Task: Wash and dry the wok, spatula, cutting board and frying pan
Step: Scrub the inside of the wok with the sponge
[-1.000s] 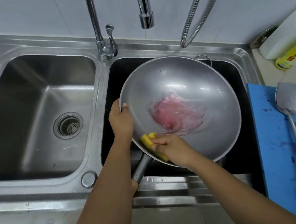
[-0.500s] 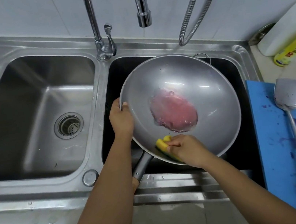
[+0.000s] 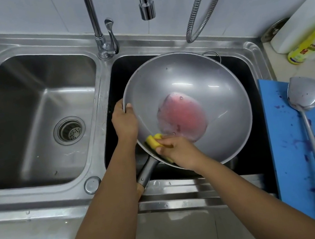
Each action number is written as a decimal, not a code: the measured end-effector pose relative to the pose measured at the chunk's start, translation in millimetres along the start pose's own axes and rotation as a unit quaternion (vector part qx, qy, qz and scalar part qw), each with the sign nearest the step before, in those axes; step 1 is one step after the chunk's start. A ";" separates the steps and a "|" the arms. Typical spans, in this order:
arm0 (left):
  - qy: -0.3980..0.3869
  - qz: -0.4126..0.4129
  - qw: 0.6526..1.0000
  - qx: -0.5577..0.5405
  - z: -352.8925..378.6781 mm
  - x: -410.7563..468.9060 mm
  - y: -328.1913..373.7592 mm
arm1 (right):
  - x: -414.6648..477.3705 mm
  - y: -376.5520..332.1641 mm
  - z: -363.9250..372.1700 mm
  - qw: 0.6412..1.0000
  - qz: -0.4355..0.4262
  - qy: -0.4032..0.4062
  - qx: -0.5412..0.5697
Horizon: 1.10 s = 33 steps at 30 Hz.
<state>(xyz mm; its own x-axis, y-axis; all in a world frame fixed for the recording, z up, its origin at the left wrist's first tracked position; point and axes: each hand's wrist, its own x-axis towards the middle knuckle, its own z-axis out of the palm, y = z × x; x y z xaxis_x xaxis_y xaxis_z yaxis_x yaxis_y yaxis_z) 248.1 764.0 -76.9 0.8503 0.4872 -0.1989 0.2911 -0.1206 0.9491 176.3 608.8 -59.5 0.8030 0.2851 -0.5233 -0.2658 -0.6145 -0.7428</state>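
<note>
Washing is early: left hand [image 3: 124,122] grips the wok [image 3: 204,83] rim, right hand [image 3: 180,152] clutches a yellow sponge [image 3: 152,141] inside it, while spatula [image 3: 305,95] and stained cutting board [image 3: 290,140] wait.

Spatula [image 3: 305,95] on board [image 3: 288,151], right of wok [image 3: 196,72]

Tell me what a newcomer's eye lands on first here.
A big grey wok over the right basin holds a pink puddle. The left hand grips its rim; the right hand presses a yellow sponge inside. Beside it, a purple-stained blue cutting board carries a spatula.
</note>
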 end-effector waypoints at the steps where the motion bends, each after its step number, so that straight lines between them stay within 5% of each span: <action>1: -0.001 -0.001 1.000 0.000 -0.2 -0.3 0.2 | 0.6 2.2 0.3 1.000 -0.007 0.000 0.017; 6: -0.005 -0.010 1.000 -0.003 0.6 -0.3 -1.4 | 13.3 4.7 -10.3 0.964 0.060 0.099 -0.239; 10: -0.001 0.002 1.000 0.010 -0.9 2.8 0.7 | 8.3 -4.1 5.6 0.999 0.005 0.013 0.029; 12: -0.004 0.003 1.000 0.008 -0.9 1.9 0.6 | 2.9 -0.6 -1.3 0.998 0.007 -0.013 0.061; 16: -0.005 -0.004 1.000 0.005 -1.1 -0.4 0.7 | 3.9 14.3 -18.1 0.960 0.072 0.094 -0.254; 22: -0.010 -0.008 1.000 -0.011 -1.0 2.0 -1.6 | -6.4 0.5 -5.6 0.997 0.010 -0.044 0.067; 25: -0.012 -0.010 1.000 -0.014 -1.2 0.6 -1.0 | -4.4 23.0 -28.6 0.990 0.045 0.012 -0.136; 28: -0.015 -0.019 1.000 -0.015 -1.1 0.3 -1.1 | -9.1 29.5 -34.5 0.938 0.117 0.090 -0.313; 33: -0.005 -0.005 1.000 -0.010 -0.7 1.3 -0.2 | -19.7 1.8 -1.6 1.000 0.009 -0.016 -0.001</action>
<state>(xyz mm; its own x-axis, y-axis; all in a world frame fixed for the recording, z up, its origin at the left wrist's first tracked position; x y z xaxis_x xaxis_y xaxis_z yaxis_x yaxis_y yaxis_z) 248.8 765.3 -77.2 0.8517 0.4798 -0.2108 0.2906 -0.0977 0.9518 160.9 601.0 -49.9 0.7807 0.2965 -0.5500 -0.2799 -0.6210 -0.7321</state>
